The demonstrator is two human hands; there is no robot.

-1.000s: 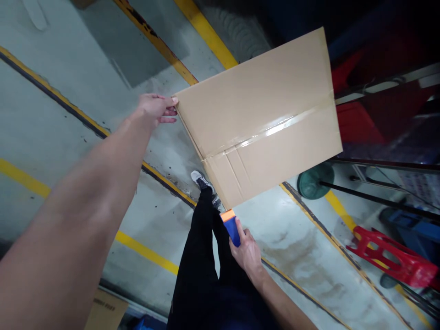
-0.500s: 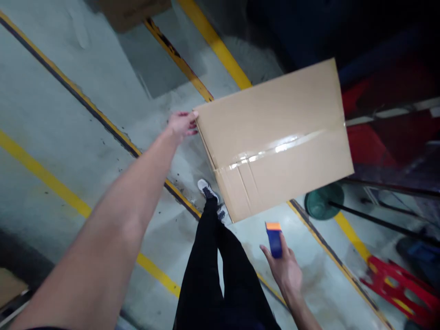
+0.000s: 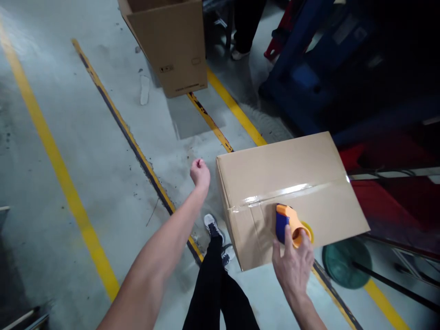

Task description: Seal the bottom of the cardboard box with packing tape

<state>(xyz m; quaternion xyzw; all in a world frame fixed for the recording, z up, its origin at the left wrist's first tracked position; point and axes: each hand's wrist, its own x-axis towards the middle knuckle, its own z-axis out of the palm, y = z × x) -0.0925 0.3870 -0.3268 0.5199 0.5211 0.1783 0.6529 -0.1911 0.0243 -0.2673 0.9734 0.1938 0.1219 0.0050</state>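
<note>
A closed cardboard box (image 3: pixel 282 169) fills the right of centre, a strip of shiny clear tape (image 3: pixel 285 192) along its top seam. My left hand (image 3: pixel 200 173) is curled closed just off the box's left side, apart from it; whatever its fingers may hold is hidden. Over the near part of the box top is an orange and blue tape dispenser (image 3: pixel 289 220) with a yellowish roll. My right hand (image 3: pixel 294 261) has its fingers on the dispenser's near side, with the thumb apart.
A large open carton (image 3: pixel 172 50) stands on the floor ahead, near another person's legs (image 3: pixel 247 27). Dark blue equipment (image 3: pixel 309 87) is at the upper right. Beside the box are a round green base (image 3: pixel 347 263) and its black pole. Yellow lines (image 3: pixel 65 183) cross the floor.
My left hand has let go of the box corner and closed beside it. My right hand has brought the tape dispenser up over the box top. The view has shifted, showing more of the far carton.
</note>
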